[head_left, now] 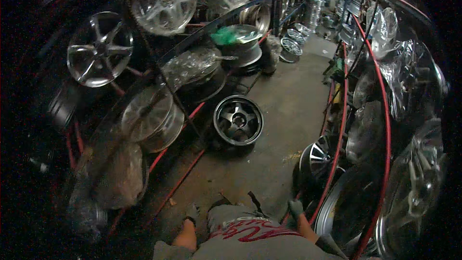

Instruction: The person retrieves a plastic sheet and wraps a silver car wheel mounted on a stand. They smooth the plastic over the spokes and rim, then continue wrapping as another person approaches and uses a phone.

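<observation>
My left hand, in a dark glove, hangs low beside my grey shirt over the floor; nothing shows in it. On the other side, my right hand, gloved in grey, is beside the red rail of the right-hand rack. Whether it touches that rail I cannot tell. The fingers of both hands are too dark and small to make out. Ahead of me on the aisle floor, a black five-spoke wheel rim leans face-up by the left rack. Nearest my right hand is a black-and-silver rim at the right rack.
Racks with red rails line both sides. Plastic-wrapped rims and a silver five-spoke rim fill the left. A rim with green wrap sits farther on. Several rims stand on the concrete floor at the far end.
</observation>
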`<control>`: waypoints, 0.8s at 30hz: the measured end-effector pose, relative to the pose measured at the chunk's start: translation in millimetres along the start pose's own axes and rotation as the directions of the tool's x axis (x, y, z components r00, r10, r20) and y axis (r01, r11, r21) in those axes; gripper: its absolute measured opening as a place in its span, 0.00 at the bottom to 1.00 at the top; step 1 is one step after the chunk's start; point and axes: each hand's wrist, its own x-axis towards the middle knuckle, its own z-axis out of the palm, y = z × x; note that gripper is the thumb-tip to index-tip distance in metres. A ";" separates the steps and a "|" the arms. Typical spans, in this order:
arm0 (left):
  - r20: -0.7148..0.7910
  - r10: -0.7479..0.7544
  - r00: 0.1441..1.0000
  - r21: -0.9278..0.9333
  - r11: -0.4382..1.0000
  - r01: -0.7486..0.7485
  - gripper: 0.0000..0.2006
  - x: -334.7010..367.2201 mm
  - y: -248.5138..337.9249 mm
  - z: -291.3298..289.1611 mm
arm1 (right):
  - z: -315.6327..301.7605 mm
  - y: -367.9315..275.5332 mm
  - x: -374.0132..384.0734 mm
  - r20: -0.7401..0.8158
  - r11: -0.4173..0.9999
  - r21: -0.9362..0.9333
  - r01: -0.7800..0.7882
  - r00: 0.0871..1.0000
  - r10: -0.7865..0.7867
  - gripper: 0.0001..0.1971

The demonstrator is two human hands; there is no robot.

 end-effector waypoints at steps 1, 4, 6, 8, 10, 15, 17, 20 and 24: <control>0.016 -0.044 0.999 -0.018 0.999 0.045 0.19 12.5 16.3 16.4 | 15.7 41.0 12.4 -0.028 0.999 -0.041 -0.023 0.999 0.022 0.14; -0.069 -0.133 0.989 -0.102 0.987 0.125 0.17 25.1 56.6 17.7 | -26.5 -36.5 122.1 -0.036 0.992 0.117 -0.050 0.998 0.054 0.19; -0.056 -0.171 0.984 -0.143 0.976 0.162 0.16 37.5 91.9 40.6 | -64.7 -109.8 177.4 -0.041 0.963 0.256 -0.085 0.994 0.099 0.21; -0.035 -0.198 0.980 -0.184 0.965 0.189 0.15 52.5 128.0 68.0 | -87.3 -166.0 232.2 0.003 0.958 0.284 -0.033 0.999 0.033 0.24; 0.000 -0.208 0.978 -0.209 0.956 0.203 0.15 74.3 168.1 101.2 | -106.3 -218.9 285.1 0.037 0.961 0.274 -0.036 0.999 0.027 0.25; 0.094 -0.180 0.979 -0.281 0.939 0.199 0.13 133.8 289.9 194.6 | -121.3 -280.3 435.2 0.030 0.964 0.139 0.228 0.972 -0.234 0.24; 0.170 -0.097 0.981 -0.266 0.954 0.141 0.12 135.0 370.1 244.4 | -150.2 -309.2 477.7 0.041 0.960 0.077 0.268 0.961 -0.272 0.24; 0.361 0.106 0.927 0.083 0.986 -0.145 0.13 221.2 409.7 278.9 | -192.7 -381.6 535.0 0.126 0.927 0.058 0.371 0.918 -0.375 0.24; 0.363 0.347 0.865 -0.011 0.930 -0.368 0.16 180.9 573.4 369.7 | -199.8 -397.0 643.5 0.115 0.865 -0.025 0.501 0.861 -0.495 0.24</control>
